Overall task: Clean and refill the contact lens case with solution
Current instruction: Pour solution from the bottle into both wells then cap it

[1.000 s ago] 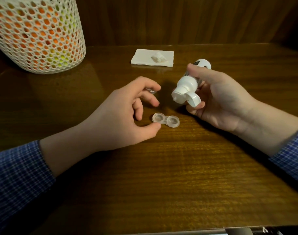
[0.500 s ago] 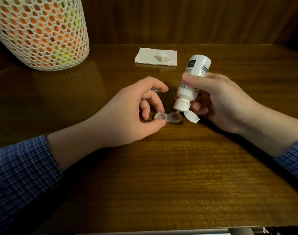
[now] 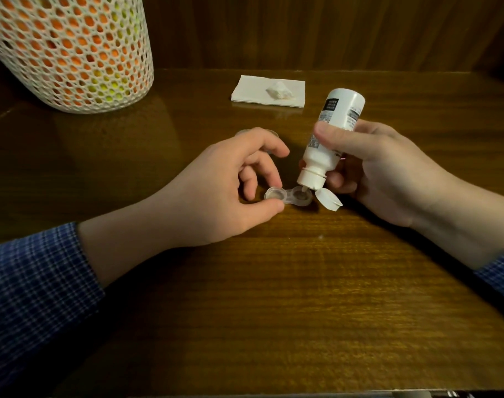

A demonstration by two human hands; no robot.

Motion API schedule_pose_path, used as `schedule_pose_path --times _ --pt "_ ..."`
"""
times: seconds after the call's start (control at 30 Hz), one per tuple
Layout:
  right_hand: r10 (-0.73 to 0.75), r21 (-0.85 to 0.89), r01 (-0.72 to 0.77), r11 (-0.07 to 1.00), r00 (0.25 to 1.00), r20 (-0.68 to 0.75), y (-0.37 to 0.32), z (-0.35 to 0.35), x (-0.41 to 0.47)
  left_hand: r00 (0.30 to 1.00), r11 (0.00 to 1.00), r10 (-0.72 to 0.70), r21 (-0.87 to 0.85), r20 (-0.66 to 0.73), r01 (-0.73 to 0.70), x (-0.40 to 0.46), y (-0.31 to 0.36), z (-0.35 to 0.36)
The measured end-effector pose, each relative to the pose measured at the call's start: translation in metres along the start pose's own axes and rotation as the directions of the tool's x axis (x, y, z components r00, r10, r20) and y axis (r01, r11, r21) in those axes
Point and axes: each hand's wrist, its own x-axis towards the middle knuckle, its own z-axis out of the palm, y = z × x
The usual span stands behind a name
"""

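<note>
A clear two-well contact lens case (image 3: 288,197) lies open on the wooden table (image 3: 273,297). My left hand (image 3: 216,193) pinches its left well between thumb and a finger. My right hand (image 3: 382,170) grips a white solution bottle (image 3: 331,139), turned nozzle-down over the right well, its flip cap (image 3: 329,199) hanging open beside the case. The nozzle tip sits just above or inside that well. A clear lid (image 3: 269,133) of the case peeks out behind my left fingers.
A white napkin (image 3: 253,89) with a crumpled tissue (image 3: 279,90) lies at the back centre. A white mesh basket (image 3: 70,50) with orange and yellow contents stands at the back left. A wooden wall closes off the rear.
My right hand tipped the bottle from lying sideways to nozzle-down and brought it onto the case's right well. My left hand closed its pinch on the left well.
</note>
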Motion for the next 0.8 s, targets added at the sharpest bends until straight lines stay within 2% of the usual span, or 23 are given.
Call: schedule_pose_path --times 0.8 --pt "0.006 -0.008 -0.006 1.000 1.000 -0.007 -0.0014 0.0005 -0.0010 1.000 1.000 -0.009 -0.008 0.008 0.009 0.0007 -0.0016 -0.0002"
